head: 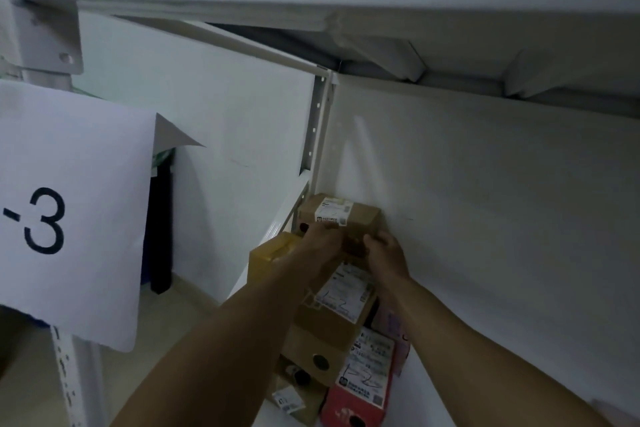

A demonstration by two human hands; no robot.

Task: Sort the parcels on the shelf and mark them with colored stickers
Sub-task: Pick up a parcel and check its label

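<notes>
My left hand [320, 242] and right hand [385, 250] meet at the near face of the far box [360, 217]; fingers [373, 241] curled, I cannot tell on what

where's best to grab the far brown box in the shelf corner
Likely by its left and right near edges, coming from the front: the far brown box sits in the corner against the wall panel, leaving only its near side free.
</notes>
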